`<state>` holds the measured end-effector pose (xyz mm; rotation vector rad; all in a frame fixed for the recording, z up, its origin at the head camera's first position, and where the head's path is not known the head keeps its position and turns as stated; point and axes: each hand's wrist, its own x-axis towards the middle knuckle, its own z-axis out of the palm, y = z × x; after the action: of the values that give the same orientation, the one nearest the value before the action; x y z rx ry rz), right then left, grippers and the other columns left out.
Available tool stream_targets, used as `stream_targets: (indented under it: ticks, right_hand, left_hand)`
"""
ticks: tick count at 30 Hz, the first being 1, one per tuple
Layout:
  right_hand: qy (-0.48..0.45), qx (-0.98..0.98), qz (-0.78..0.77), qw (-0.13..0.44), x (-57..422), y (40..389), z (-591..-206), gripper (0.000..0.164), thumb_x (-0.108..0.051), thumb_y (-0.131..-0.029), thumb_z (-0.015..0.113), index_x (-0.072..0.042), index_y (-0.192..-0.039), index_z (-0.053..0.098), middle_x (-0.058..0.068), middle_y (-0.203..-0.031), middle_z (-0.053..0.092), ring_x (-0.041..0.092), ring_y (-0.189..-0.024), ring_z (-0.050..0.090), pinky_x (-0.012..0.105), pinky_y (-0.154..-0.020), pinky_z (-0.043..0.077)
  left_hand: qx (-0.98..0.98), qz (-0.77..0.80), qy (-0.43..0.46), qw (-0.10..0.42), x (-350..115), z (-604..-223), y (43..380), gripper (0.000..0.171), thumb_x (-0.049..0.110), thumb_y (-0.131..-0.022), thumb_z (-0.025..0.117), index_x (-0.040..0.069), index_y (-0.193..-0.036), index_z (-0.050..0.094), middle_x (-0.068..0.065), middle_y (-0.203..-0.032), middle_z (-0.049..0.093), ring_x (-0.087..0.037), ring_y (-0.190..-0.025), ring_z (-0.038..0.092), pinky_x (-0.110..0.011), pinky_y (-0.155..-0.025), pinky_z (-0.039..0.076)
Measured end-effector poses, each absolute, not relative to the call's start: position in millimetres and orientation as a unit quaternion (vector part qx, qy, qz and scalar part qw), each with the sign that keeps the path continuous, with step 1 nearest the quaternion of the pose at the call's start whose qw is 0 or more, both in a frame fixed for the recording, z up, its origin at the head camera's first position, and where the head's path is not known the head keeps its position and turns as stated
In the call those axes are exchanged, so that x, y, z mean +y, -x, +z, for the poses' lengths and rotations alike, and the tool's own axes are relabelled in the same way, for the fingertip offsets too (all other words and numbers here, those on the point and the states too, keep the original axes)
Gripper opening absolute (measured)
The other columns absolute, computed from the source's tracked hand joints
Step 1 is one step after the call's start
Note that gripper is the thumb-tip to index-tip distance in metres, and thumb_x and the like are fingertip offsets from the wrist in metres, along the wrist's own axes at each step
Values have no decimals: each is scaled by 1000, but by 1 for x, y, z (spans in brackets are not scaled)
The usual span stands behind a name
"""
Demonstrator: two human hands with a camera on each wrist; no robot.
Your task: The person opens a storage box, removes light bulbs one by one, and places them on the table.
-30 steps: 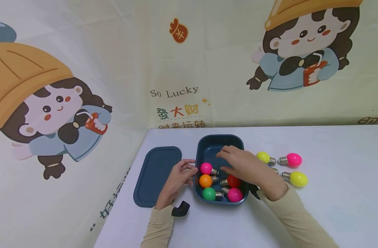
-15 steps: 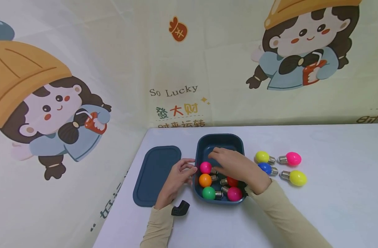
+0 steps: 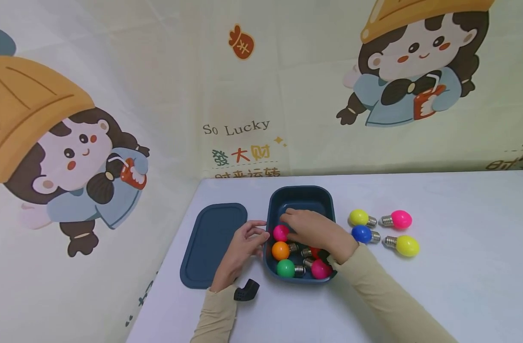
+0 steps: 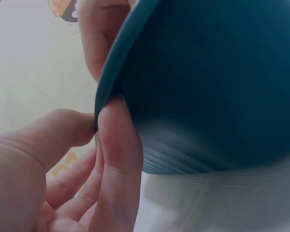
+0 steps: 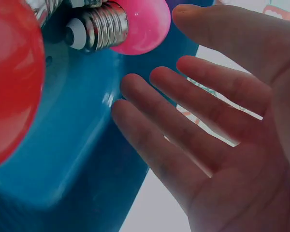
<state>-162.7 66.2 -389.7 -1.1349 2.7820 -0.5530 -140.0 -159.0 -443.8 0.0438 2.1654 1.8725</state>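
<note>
Several light bulbs lie in a deep blue box (image 3: 302,193): pink (image 3: 280,233), orange (image 3: 280,250), green (image 3: 286,268), red (image 3: 314,252) and dark pink (image 3: 321,269). My right hand (image 3: 315,232) reaches into the box over them. In the right wrist view its fingers are spread and hold nothing, with the thumb tip close beside a pink bulb (image 5: 142,24). At the box's left side, my left hand (image 3: 245,244) pinches the rim (image 4: 111,77) between thumb and a finger. Part of the red bulb is hidden by the right hand and wrist.
A flat blue lid (image 3: 212,245) lies left of the box. To the right, a small yellow bulb (image 3: 358,217), a blue bulb (image 3: 361,234), a pink bulb (image 3: 402,219) and a larger yellow bulb (image 3: 407,246) lie on the white table (image 3: 471,252).
My right hand has moved leftward inside the box, toward the pink bulb. The blue bulb on the table, mostly covered before, is now uncovered. My left hand stays at the rim.
</note>
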Motion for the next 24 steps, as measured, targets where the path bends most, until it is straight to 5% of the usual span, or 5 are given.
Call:
stream_targets:
  ticks: [13, 24]
  right_hand:
    - [389, 904, -174, 40, 56, 169, -399, 31, -20, -89, 75, -7, -117, 68, 4, -94, 62, 17, -81, 62, 31, -78, 58]
    - [366, 914, -156, 76, 53, 174, -404, 36, -16, -89, 75, -4, -121, 64, 11, -105, 65, 24, -89, 66, 39, -85, 58]
  left_hand:
    - [751, 645, -16, 142, -160, -442, 143, 46, 22, -93, 71, 6, -133, 55, -15, -106, 64, -15, -68, 57, -23, -59, 53]
    - [747, 649, -19, 145, -162, -444, 144, 45, 21, -93, 71, 6, -133, 55, -16, -105, 63, -15, -67, 57, -23, -59, 54]
